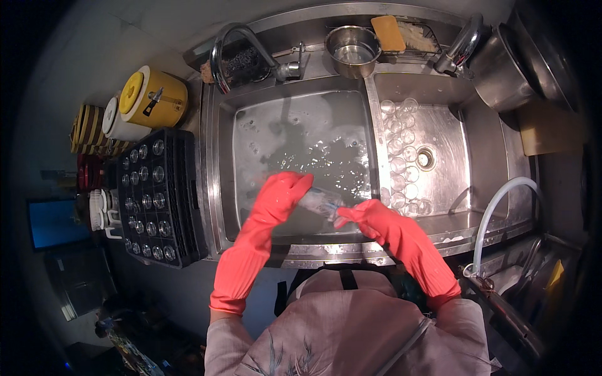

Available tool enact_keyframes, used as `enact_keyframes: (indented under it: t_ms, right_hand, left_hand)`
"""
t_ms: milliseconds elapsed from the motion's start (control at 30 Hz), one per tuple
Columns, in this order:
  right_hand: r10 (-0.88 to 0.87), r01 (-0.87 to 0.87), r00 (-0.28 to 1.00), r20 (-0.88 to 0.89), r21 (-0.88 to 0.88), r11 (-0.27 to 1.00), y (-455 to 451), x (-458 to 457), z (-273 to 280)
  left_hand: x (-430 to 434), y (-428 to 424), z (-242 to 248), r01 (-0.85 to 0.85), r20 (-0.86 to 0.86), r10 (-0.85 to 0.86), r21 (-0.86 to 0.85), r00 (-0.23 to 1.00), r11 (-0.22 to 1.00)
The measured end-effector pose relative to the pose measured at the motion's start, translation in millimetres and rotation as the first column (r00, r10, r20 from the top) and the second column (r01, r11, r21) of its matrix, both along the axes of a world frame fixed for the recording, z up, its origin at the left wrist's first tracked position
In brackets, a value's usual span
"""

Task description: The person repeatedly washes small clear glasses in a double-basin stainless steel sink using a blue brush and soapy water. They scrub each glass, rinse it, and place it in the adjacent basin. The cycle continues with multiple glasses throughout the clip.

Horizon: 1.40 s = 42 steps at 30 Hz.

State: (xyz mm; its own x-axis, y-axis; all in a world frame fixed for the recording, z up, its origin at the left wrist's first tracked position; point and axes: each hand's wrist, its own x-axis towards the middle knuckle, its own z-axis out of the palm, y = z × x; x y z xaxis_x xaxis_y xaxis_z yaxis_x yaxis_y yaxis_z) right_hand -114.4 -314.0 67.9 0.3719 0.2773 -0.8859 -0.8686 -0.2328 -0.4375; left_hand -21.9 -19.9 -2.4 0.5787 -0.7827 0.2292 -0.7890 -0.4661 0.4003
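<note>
My left hand (284,192), in a red rubber glove, grips one end of a clear drinking glass (320,199). The glass is tilted over the near part of a steel sink basin (225,155) filled with cloudy, sudsy water (263,136). At the glass's other end is my right hand (369,216), gloved in the same red rubber, its fingers curled in at the mouth. A thin bluish thing (335,207) shows there, pinched by the right fingertips; its kind is hidden by glass and glove.
Several clear glasses (397,164) line the left side of the right basin, beside its drain (425,159). Left of the sink stands a black glass rack (186,202) holding glasses. Faucets (244,37) (463,44) and a steel pot (352,51) line the back ledge. A white hose (489,211) arches at right.
</note>
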Motion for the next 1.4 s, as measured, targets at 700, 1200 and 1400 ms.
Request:
enact_keyframes:
  t_ms: [700, 1200, 1400]
  right_hand:
    - [0.629, 0.0, 0.303, 0.716, -0.66, 0.751, -29.5, -26.7, -61.0]
    - [-0.267, 0.258, 0.958, -0.104, 0.714, 0.651, 13.1, -47.6, -134.5]
    - [-0.214, 0.274, 0.84, 0.499, -0.048, 0.961, -22.4, -49.6, -34.3]
  left_hand:
    - [7.9, 16.2, -25.4, -0.11, -0.153, 0.146, 0.223, 0.977, 0.969]
    - [11.0, -46.3, 44.5, 0.203, 0.213, -0.173, -0.128, 0.962, 0.971]
    - [-6.8, -18.1, 21.7, 0.065, -0.348, 0.002, 0.181, 0.938, 0.981]
